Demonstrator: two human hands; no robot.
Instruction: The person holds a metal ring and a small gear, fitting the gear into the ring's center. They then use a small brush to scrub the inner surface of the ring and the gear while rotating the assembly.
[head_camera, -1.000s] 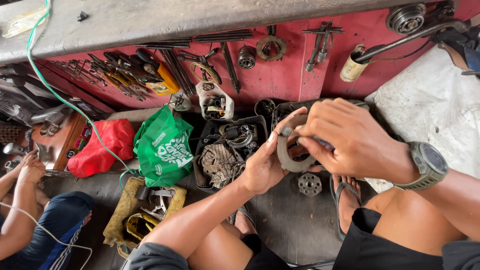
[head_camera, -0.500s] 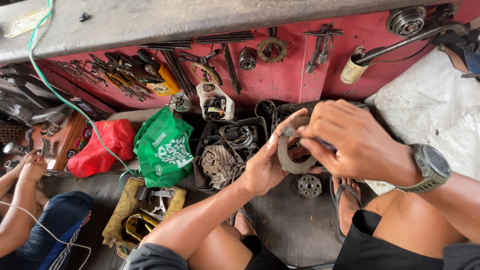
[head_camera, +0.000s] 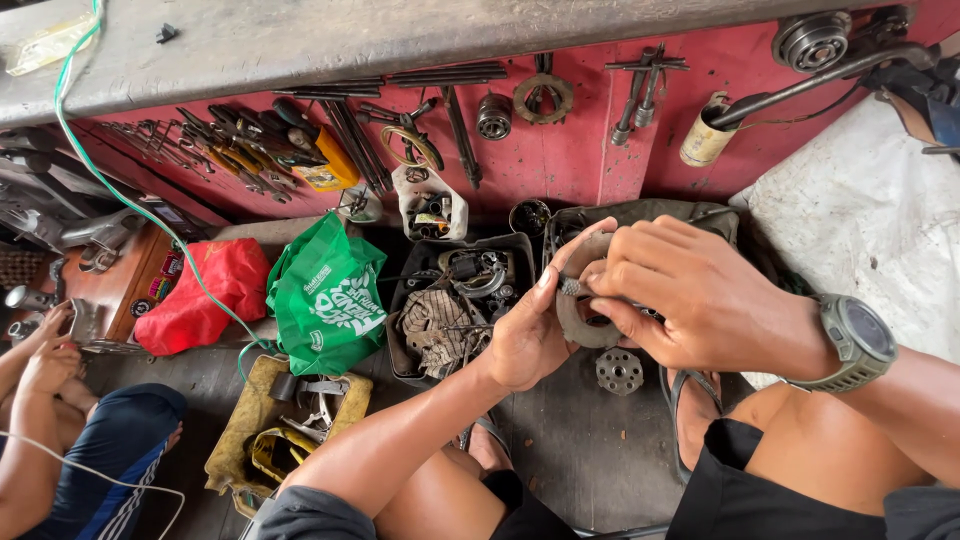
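We hold a worn, ring-shaped metal part between both hands, raised above the dark floor in front of our knees. Our left hand grips the ring's near edge, thumb and forefinger pinched up toward a small bolt-like piece at its top. Our right hand closes over the ring's other side, fingers curled round it, so the 2 hands meet on the part and clamp it together. A grey wristwatch sits on the right wrist. Just below the hands a small round gear-like disc lies on the floor, beside our sandal. To the left of the left hand stands a black tray crowded with greasy engine pieces, and further left a green bag and a red bag. Beyond the hands, tools and wrenches lie along a red panel. At the far left, well apart from us, another person's hand rests near metal parts.
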